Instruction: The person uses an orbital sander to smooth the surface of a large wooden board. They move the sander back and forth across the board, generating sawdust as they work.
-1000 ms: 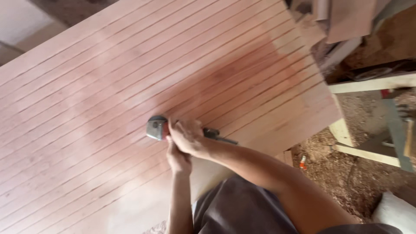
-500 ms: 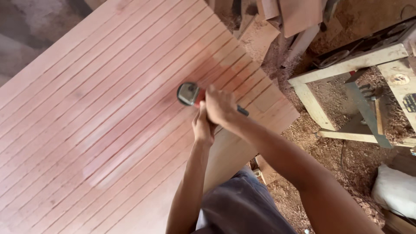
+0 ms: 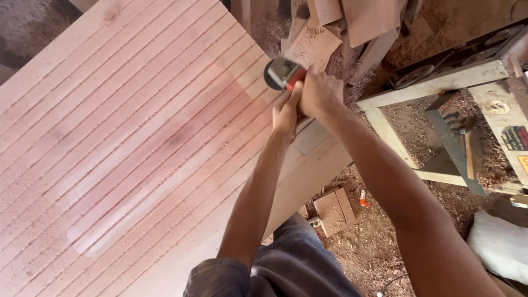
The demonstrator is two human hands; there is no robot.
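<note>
Power tool (image 3: 283,73): only blurred dark head and red body show; rest hidden under right hand (image 3: 320,93) and left hand (image 3: 286,113), so type can't be told. Grooved wood panel (image 3: 132,143) cut off at left, top and bottom edges. Machine stand (image 3: 467,99) cut off at right. White sack (image 3: 498,245) partly out of frame.

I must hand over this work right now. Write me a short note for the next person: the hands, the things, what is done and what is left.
Left hand and right hand: both shut on the power sander, side by side, at the far right edge of the grooved wooden panel.
Done: a smoother, paler band runs along the grooves from the near left up to the sander.
Left: the other strips look rougher and darker.
Nearby: wood offcuts beyond the panel, a wooden machine stand to the right, sawdust on the floor.
</note>
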